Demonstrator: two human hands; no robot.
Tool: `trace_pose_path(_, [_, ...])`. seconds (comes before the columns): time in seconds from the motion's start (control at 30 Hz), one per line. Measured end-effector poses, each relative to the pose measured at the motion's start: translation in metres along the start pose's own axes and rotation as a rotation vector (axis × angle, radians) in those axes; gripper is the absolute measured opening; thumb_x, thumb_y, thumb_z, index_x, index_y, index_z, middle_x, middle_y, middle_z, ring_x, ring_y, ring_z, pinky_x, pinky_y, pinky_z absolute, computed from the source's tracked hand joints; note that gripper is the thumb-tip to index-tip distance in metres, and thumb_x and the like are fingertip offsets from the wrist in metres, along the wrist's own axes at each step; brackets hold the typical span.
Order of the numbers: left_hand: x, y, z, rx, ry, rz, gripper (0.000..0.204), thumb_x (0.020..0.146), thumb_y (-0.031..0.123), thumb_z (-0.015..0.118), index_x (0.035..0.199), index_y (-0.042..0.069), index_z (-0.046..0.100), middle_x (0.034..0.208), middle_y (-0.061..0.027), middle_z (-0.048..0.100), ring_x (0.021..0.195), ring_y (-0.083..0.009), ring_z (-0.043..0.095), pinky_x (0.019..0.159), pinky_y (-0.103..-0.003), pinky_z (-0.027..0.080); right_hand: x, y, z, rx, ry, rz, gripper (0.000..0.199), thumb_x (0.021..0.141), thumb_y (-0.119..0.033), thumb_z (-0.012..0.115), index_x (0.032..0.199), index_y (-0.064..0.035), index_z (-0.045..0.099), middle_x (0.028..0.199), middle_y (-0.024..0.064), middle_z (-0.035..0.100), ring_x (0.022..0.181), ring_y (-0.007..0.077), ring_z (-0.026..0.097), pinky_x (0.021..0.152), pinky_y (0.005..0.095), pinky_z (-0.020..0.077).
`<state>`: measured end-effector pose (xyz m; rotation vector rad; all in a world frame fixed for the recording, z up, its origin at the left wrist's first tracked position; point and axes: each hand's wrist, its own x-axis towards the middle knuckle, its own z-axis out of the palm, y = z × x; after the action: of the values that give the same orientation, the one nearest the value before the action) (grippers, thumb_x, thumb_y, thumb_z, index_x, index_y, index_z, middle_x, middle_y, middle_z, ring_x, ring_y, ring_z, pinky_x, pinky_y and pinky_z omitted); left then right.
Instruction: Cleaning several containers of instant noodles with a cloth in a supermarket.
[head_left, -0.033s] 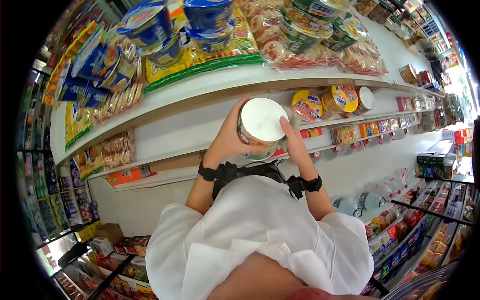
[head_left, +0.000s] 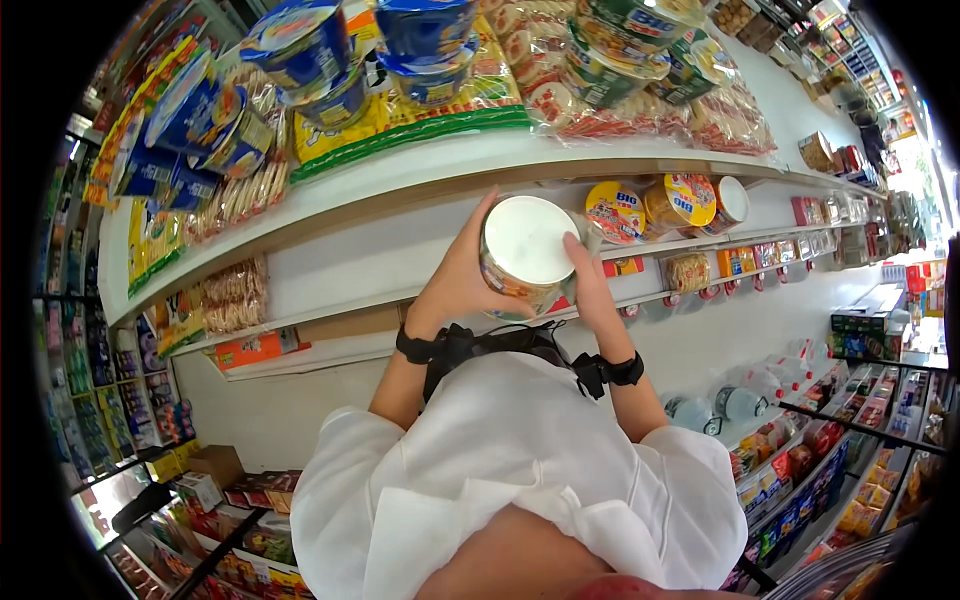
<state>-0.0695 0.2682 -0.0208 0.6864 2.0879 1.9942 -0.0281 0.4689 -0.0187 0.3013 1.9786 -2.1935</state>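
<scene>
Between my two hands is an instant noodle tub [head_left: 528,240], its plain white round end facing up and its printed side wall partly covered by fingers. My left hand [head_left: 462,280] wraps round its left and near side. On the right, my right hand [head_left: 592,285] is closed against the wall, thumb over the white end's edge. The tub is held in front of the lower shelf [head_left: 370,262]. Just right of it on that shelf lie yellow-lidded noodle tubs [head_left: 615,212], beside another tub with a white end [head_left: 733,197].
Above, the upper shelf [head_left: 420,155] carries blue noodle tubs [head_left: 300,45], green noodle tubs [head_left: 600,75] and bagged noodles [head_left: 560,115]. A lower ledge holds small boxes [head_left: 740,262]. Large water bottles [head_left: 692,412] stand on the floor at right, near racks of snacks [head_left: 800,460].
</scene>
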Motion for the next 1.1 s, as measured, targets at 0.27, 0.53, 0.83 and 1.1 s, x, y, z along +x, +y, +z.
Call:
trace_pose_path(0.27, [-0.026,0.012,-0.014,0.061,0.150,0.103,0.123,0.050,0.025,0.097,0.148,0.002,0.028,0.141,-0.0180,0.048,0.132,-0.0287,0.047,0.110,-0.040,0.038,-0.029,-0.024,0.062,-0.403,0.133,-0.721,0.050,0.089,-0.009,0.053,0.138,-0.0034,0.053,0.144,0.0216,0.048,0.137,0.0352,0.042,0.109,0.0412,0.0349])
trace_pose_path(0.53, [-0.037,0.026,-0.019,0.459,0.190,0.313,0.104,0.049,0.020,0.090,0.139,0.001,0.041,0.136,-0.0216,0.048,0.126,-0.0423,0.045,0.106,-0.048,0.037,-0.047,-0.040,0.082,-0.965,-0.088,-0.813,0.058,0.084,-0.008,0.054,0.141,-0.0109,0.051,0.149,0.0143,0.045,0.142,0.0381,0.033,0.118,0.0541,0.0139])
trace_pose_path(0.83, [-0.057,0.057,0.013,0.142,0.390,0.291,0.108,0.059,0.027,0.093,0.144,-0.002,0.033,0.135,-0.0188,0.051,0.125,-0.0295,0.052,0.105,-0.041,0.043,-0.041,-0.020,0.023,0.252,-0.073,-0.046,0.053,0.107,-0.036,0.036,0.143,0.0042,0.040,0.139,0.0155,0.050,0.128,0.0209,0.047,0.109,0.0354,0.0359])
trace_pose_path(1.1, [-0.059,0.074,0.080,0.000,0.445,0.238,0.113,0.058,0.021,0.094,0.146,-0.003,0.027,0.136,-0.0196,0.051,0.124,-0.0264,0.053,0.105,-0.038,0.043,-0.116,-0.008,0.010,-0.357,0.175,-0.847,0.054,0.103,-0.022,0.044,0.147,0.0073,0.031,0.154,0.0196,0.032,0.143,0.0306,0.030,0.116,0.0381,0.0228])
